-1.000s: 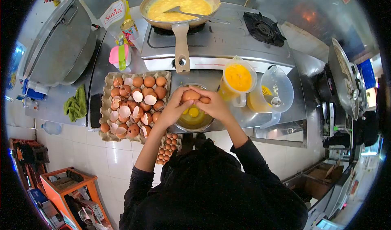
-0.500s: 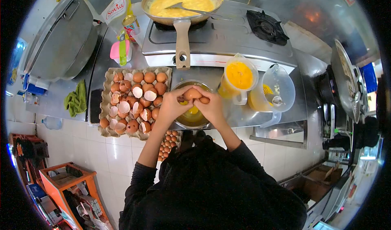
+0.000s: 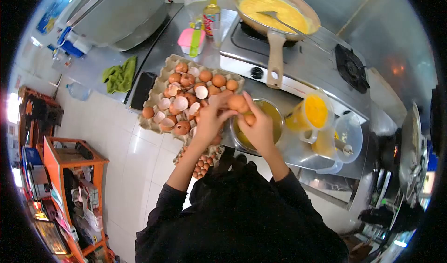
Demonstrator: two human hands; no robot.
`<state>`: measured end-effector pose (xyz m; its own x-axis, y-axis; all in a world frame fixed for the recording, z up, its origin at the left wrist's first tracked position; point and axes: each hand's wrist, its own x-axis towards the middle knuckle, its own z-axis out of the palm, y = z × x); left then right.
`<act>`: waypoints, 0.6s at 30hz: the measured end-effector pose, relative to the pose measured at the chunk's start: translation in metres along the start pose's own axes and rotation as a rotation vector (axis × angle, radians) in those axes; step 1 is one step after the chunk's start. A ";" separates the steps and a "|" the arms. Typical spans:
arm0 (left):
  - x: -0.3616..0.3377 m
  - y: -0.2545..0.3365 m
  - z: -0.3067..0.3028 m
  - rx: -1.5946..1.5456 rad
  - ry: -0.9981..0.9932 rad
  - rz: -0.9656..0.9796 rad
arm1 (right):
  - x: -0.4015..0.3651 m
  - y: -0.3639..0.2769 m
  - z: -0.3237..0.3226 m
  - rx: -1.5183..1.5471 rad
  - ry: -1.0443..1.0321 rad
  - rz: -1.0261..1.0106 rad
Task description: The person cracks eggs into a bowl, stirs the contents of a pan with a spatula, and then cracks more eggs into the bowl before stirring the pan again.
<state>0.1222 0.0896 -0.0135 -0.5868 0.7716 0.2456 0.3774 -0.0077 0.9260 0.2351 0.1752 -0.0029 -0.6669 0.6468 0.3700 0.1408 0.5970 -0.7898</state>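
My left hand (image 3: 212,118) is closed on a brown eggshell (image 3: 238,103), whose rounded outer side faces up; its opening is hidden. The fingertips of my right hand (image 3: 260,130) are close to that shell, and its curled fingers hold a second brown egg (image 3: 250,119). Both hands are above the left side of a metal bowl (image 3: 281,136) containing yellowish egg liquid. Just left of them lies a cardboard egg tray (image 3: 156,105) filled with brown eggs and broken, partly white-lined shells.
A pan (image 3: 315,22) of yellow egg mixture with a spatula (image 3: 286,24) sits on the stove (image 3: 302,60). Two plastic jugs, one with beaten egg (image 3: 316,110), stand right of the bowl. A phone (image 3: 143,91) and green cloth (image 3: 119,76) lie left. More eggs (image 3: 202,165) are below the counter edge.
My view has turned, shifting the counter rightward in the picture. My hands have moved from over the bowl's middle toward its left side by the tray, still holding the shell and the egg.
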 end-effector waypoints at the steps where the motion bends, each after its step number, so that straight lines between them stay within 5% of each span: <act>1: 0.001 0.012 -0.017 0.021 0.073 -0.093 | 0.009 -0.005 0.015 0.091 -0.038 0.012; 3: 0.006 0.006 -0.048 0.336 0.205 -0.017 | 0.028 -0.013 0.045 0.274 -0.121 0.037; 7: -0.001 -0.016 -0.112 0.704 0.380 0.072 | 0.046 -0.017 0.069 0.155 -0.277 0.035; 9: -0.015 -0.028 -0.148 0.933 0.372 -0.099 | 0.041 -0.014 0.067 0.172 -0.261 0.021; 18: -0.010 -0.084 -0.235 1.197 -0.505 0.003 | 0.012 -0.014 0.003 0.668 -0.408 0.583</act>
<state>-0.0719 -0.0665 -0.0263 -0.3505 0.9275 -0.1302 0.9335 0.3572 0.0311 0.2227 0.1727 0.0113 -0.8441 0.4662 -0.2648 0.1687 -0.2379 -0.9565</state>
